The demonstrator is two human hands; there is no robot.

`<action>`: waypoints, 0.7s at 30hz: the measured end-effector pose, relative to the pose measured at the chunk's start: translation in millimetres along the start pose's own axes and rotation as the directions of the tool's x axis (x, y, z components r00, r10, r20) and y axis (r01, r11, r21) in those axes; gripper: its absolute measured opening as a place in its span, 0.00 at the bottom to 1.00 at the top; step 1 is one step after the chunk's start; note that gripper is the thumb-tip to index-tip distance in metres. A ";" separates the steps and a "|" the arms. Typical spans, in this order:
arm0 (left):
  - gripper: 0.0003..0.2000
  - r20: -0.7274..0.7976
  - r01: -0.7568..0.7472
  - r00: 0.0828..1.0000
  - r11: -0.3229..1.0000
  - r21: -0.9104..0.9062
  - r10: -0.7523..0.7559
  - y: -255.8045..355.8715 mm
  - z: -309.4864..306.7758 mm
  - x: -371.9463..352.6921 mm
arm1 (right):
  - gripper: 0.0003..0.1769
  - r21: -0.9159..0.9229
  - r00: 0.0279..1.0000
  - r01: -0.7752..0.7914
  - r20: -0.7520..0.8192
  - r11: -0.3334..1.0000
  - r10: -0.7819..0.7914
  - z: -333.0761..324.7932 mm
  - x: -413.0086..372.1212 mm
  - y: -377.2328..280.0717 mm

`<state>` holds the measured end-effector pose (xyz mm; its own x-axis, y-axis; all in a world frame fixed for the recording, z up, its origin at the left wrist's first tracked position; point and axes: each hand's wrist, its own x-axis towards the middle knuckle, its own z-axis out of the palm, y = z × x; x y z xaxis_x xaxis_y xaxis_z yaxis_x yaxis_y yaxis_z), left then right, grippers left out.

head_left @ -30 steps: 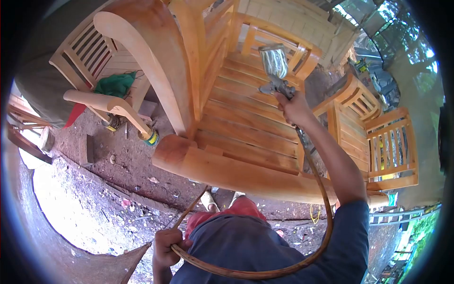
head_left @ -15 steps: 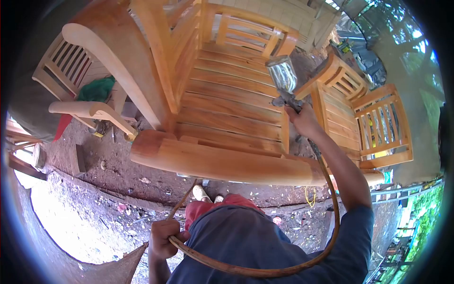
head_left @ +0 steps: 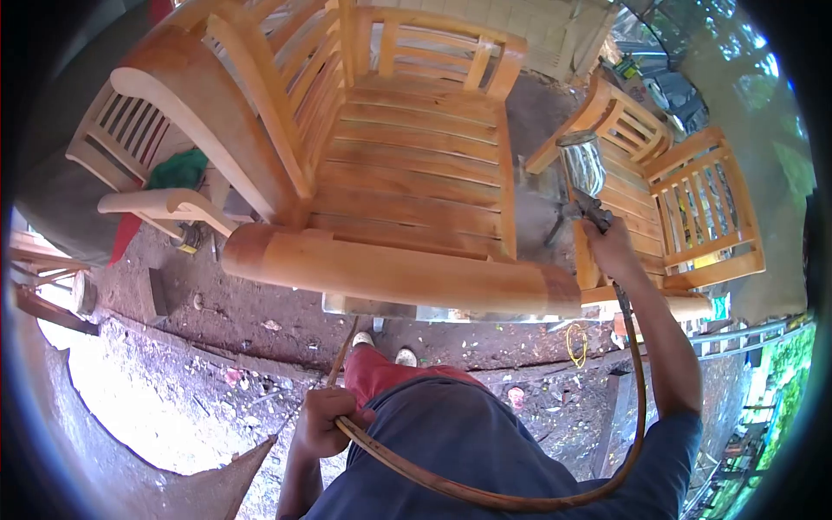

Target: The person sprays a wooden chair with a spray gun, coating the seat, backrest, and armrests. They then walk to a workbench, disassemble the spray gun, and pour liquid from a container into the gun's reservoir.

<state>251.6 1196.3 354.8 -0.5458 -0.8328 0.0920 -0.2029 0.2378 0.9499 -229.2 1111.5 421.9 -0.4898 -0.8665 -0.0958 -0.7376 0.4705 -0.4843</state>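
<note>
In my right hand [head_left: 614,247] is a paint spray gun [head_left: 591,208] with a silvery cup [head_left: 583,162] on top. It is held up at the right end of a wooden bench [head_left: 416,165], over the gap beside a smaller wooden chair [head_left: 637,186]. My left hand [head_left: 328,422] is closed around a brown hose [head_left: 433,485] at the lower left. The hose loops across my body and rises to the gun. The bench has a slatted seat and a broad rounded armrest [head_left: 399,269] facing me; its wood looks orange-brown.
A paler slatted chair [head_left: 121,156] with a green cloth [head_left: 178,169] on it stands at the left. Bare dirt ground [head_left: 260,325] with litter lies around my feet. A ladder [head_left: 745,342] lies at the right, and a yellow cord loop [head_left: 576,344] is near the bench.
My right hand has moved right and slightly down with the spray gun, away from the bench seat. My left hand has shifted a little right, still on the hose. The view has shifted slightly.
</note>
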 end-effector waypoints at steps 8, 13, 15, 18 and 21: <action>0.19 -0.122 0.085 0.988 0.995 -0.049 -0.091 4.5 -0.8 -30.6 | 0.20 0.119 0.983 0.094 0.145 0.988 -0.111 49.3 -6.9 -60.9; 0.20 -0.213 0.156 0.964 0.987 -0.043 -0.161 -14.3 -14.0 -65.1 | 0.21 0.148 0.968 0.182 0.144 0.972 -0.203 84.9 -16.7 -116.3; 0.20 -0.245 0.200 0.947 0.979 -0.050 -0.206 -14.5 -20.0 -77.5 | 0.22 0.160 0.966 0.168 0.173 0.973 -0.195 90.5 -27.2 -145.5; 0.21 -0.271 0.234 0.933 0.971 -0.040 -0.236 -17.7 -30.5 -96.3 | 0.21 0.146 0.950 0.214 0.199 0.966 -0.241 104.5 -33.1 -176.1; 0.21 -0.296 0.245 0.921 0.967 -0.066 -0.254 -19.2 -45.0 -108.5 | 0.21 0.372 0.918 0.048 0.349 0.927 -0.188 116.1 -40.6 -193.5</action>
<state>351.3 1259.6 340.0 -0.2101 -0.9753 -0.0679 -0.2768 -0.0073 0.9609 -12.6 1036.3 418.5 -0.1488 -0.9421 -0.3004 -0.5346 0.3322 -0.7771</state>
